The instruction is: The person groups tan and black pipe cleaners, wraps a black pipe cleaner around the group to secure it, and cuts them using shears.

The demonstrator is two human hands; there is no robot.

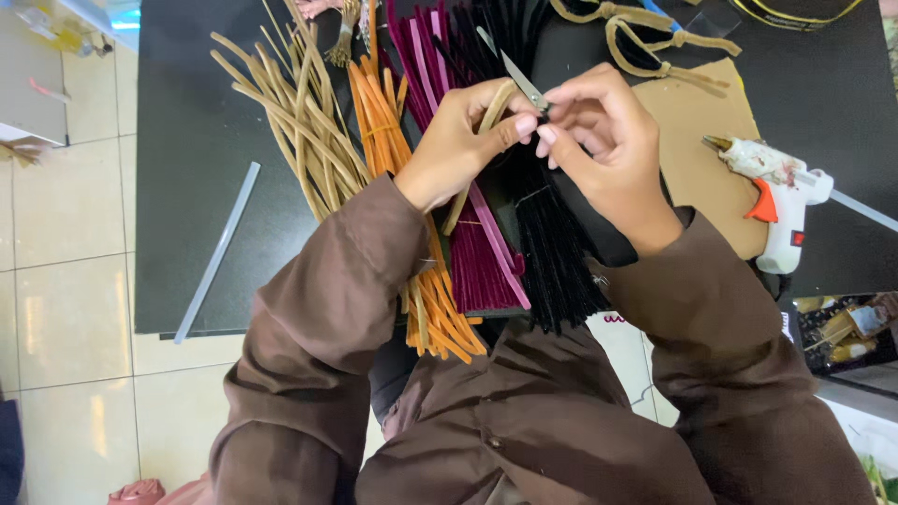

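My left hand (463,140) pinches a tan pipe cleaner (468,182) bent into a loop, its tail hanging down over the magenta bundle. My right hand (603,140) holds small scissors (519,79), whose blades point up and left just above the loop. Both hands meet over a black table (196,187). Under them lie bundles of pipe cleaners: tan (299,122), orange (388,140), magenta (486,257) and black (557,262). Brown sleeves cover both my arms.
A white hot glue gun (781,192) with an orange trigger lies at the right beside a brown cardboard sheet (697,140). A clear glue stick (220,248) rests at the table's left. Looped tan pieces (645,42) lie at the far edge. Tiled floor (70,290) is to the left.
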